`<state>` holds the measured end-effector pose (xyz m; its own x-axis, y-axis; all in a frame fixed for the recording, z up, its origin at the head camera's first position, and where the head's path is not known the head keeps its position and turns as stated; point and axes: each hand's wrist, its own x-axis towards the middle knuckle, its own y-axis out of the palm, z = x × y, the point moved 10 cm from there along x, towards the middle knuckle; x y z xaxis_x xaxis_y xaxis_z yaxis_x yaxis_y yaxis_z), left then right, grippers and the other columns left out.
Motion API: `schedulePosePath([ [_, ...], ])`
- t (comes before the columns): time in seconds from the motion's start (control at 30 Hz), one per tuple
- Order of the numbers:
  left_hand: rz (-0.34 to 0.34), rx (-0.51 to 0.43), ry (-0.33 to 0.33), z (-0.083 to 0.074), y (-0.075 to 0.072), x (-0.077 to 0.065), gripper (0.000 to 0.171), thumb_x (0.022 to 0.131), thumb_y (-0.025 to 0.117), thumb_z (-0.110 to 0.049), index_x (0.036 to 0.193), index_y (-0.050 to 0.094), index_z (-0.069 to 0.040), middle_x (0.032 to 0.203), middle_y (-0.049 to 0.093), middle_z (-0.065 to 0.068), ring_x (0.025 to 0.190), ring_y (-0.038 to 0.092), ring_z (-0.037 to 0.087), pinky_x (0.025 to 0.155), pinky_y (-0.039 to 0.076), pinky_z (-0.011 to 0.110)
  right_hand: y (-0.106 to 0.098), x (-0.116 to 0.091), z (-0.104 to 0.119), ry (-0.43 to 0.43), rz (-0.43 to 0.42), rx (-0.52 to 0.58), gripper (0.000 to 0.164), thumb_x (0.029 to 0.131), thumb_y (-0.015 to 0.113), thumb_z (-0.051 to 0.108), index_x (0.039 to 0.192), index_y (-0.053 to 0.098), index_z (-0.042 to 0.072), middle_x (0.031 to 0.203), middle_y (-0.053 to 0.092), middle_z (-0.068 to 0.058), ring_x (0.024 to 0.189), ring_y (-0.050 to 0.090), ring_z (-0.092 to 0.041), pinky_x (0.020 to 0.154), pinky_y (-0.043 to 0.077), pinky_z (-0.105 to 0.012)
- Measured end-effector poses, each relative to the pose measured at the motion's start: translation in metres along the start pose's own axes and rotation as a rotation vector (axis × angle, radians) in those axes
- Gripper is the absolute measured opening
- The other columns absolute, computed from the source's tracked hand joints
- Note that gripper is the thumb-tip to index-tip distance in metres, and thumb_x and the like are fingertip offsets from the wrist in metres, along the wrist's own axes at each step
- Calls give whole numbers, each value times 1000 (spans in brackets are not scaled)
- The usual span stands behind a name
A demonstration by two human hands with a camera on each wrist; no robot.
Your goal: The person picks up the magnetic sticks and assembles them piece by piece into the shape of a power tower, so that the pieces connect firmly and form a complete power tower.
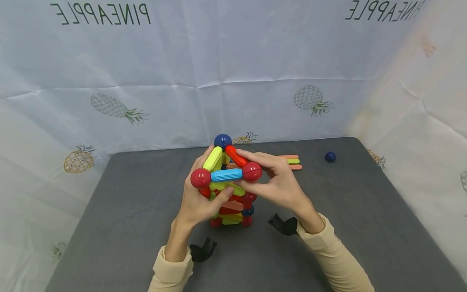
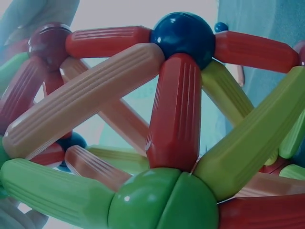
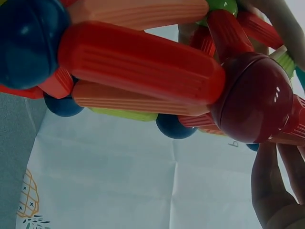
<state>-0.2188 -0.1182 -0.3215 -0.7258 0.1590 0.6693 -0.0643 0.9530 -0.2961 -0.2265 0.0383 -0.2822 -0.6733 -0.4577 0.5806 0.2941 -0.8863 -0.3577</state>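
A tower of coloured magnetic rods and balls (image 1: 231,205) stands on the dark table, seen close up in both wrist views. At its top, a light blue rod (image 1: 226,175) joins a red ball (image 1: 200,178) on the left to another red ball (image 1: 252,171) on the right. A yellow rod (image 1: 213,158) and a red rod (image 1: 236,156) run back to a dark blue ball (image 1: 223,140). My left hand (image 1: 198,202) grips the tower's left side, thumb across its front. With thumb and fingers, my right hand (image 1: 279,178) pinches the right red ball and its red rod.
Behind the right hand lie several loose rods (image 1: 293,161), orange and yellow-green. A single dark blue ball (image 1: 330,157) sits near the table's (image 1: 135,219) back right corner. A pineapple-print cloth (image 1: 219,109) hangs behind. Black straps (image 1: 203,250) dangle at both wrists.
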Motion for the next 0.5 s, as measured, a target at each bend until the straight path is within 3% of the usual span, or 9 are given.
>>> schedulePosePath([
  [0.23,10,-1,-3,0,0,0,87,86,77,-38,157,36,-7,144,53,19,126,57,19,100,55,24,-2,-2,-1,-24,58,2,71,80,83,-3,145,56,2,127,70,-17,112,69,-15,93,59,-27],
  [0.33,16,-10,-13,1,1,-1,86,87,77,-39,157,36,-7,144,53,19,125,57,18,98,55,23,-16,-6,-9,-40,96,-1,69,83,83,5,146,55,3,130,67,-17,117,65,-11,95,57,-26],
  [0.4,15,-14,-18,1,1,-1,87,87,77,-40,157,36,-8,144,54,18,125,58,17,98,56,24,-34,-9,-26,-7,68,-20,58,87,80,5,141,58,0,131,65,-18,114,65,-8,93,58,-26],
  [0.5,10,-14,-19,2,1,-1,87,88,75,-44,157,36,-8,142,54,19,125,58,17,98,56,24,-69,-12,-70,120,-40,-170,42,91,76,8,131,67,2,126,67,-13,110,65,-7,90,58,-29],
])
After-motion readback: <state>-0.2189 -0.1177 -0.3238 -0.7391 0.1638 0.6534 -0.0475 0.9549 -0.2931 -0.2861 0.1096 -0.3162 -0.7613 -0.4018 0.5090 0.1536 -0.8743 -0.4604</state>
